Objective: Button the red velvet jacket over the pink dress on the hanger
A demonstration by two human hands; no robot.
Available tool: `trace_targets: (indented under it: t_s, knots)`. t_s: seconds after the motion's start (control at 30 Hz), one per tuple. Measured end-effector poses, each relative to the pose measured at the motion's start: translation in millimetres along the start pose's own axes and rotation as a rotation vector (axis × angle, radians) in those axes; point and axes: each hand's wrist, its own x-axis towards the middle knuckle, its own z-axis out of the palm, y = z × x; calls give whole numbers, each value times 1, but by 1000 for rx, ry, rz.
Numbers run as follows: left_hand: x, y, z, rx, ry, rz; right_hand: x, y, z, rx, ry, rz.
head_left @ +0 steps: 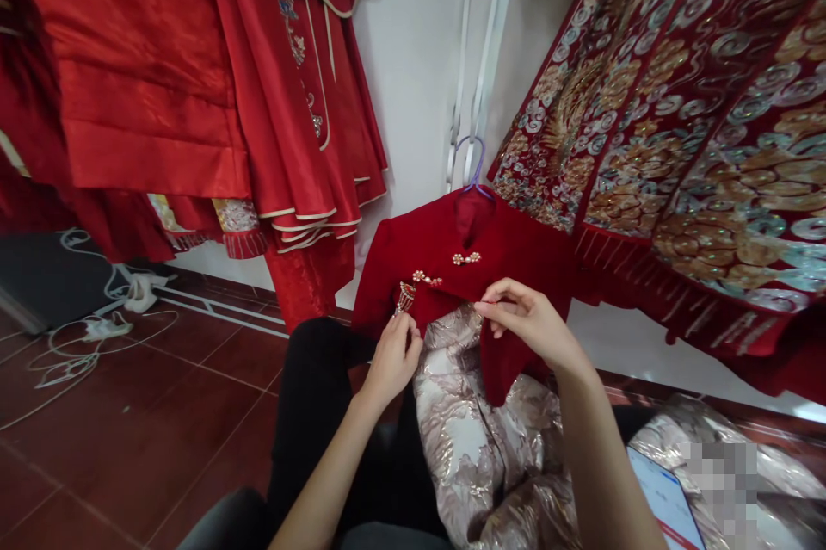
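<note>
A dark red velvet jacket (516,249) hangs on a purple hanger (476,163) in front of me, its lower front lifted and folded. My left hand (395,354) is closed on the jacket's left front edge, just below a beaded tassel ornament (405,298). With thumb and fingertips pinched together, my right hand (526,318) holds the jacket's front edge; whether something small is also in the pinch cannot be made out. Two pearl-like flower fasteners, an upper one (466,259) and a lower one (427,278), sit on the front. Shiny floral brocade (465,421) lies beneath it over my lap.
Red satin garments (148,85) hang at left, and a heavily embroidered skirt (684,120) hangs at right. A phone (664,498) lies on brocade by my right forearm. White cables and a power strip (107,328) lie on the tiled floor (174,421) at left.
</note>
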Motion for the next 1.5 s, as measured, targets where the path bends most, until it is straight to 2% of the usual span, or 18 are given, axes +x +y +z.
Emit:
trace_targets:
  t_s: [0.07, 0.1, 0.2, 0.23, 0.33, 0.4, 0.47, 0.53, 0.63, 0.7, 0.8, 0.87, 1.03, 1.23, 1.43, 1.5]
  knots:
    - [1, 13, -6, -62, -59, 18, 2, 1, 2, 12, 28, -13]
    - [2, 19, -4, -66, -132, 41, 2, 1, 3, 17, 30, -12]
    - [-1, 30, 22, 4, -399, 122, 2, 3, 9, 11, -76, 18]
    - [-4, 30, 35, 49, -413, 127, 2, 4, 12, 5, -136, 32]
    - [-14, 31, 69, 136, -327, 160, 5, 14, 26, -14, -279, 28]
    - [-21, 33, 77, 160, -319, 192, 8, 25, 37, -44, -334, -12]
    - [-27, 36, 69, 161, -357, 186, 13, 39, 45, -91, -369, -38]
    - [-29, 37, 51, 112, -423, 164, 18, 51, 48, -148, -359, -43]
    - [-24, 33, 21, -103, -520, 156, 24, 66, 46, -202, -317, -44]
    - [-18, 25, 9, -286, -418, 73, 26, 71, 43, -188, -334, -47]
    - [-9, 10, 7, -410, -22, -156, 28, 75, 39, -137, -377, -49]
    - [-6, 1, 12, -444, 134, -264, 29, 76, 39, -120, -389, -41]
    - [-6, -12, 27, -509, 142, -332, 29, 76, 43, -148, -333, -40]
    - [-5, -21, 29, -483, 180, -326, 28, 76, 45, -171, -306, -31]
    - [-4, -18, 25, -857, 115, -452, 25, 69, 45, -185, -298, -59]
    - [-4, -14, 23, -914, 118, -487, 24, 65, 45, -196, -282, -55]
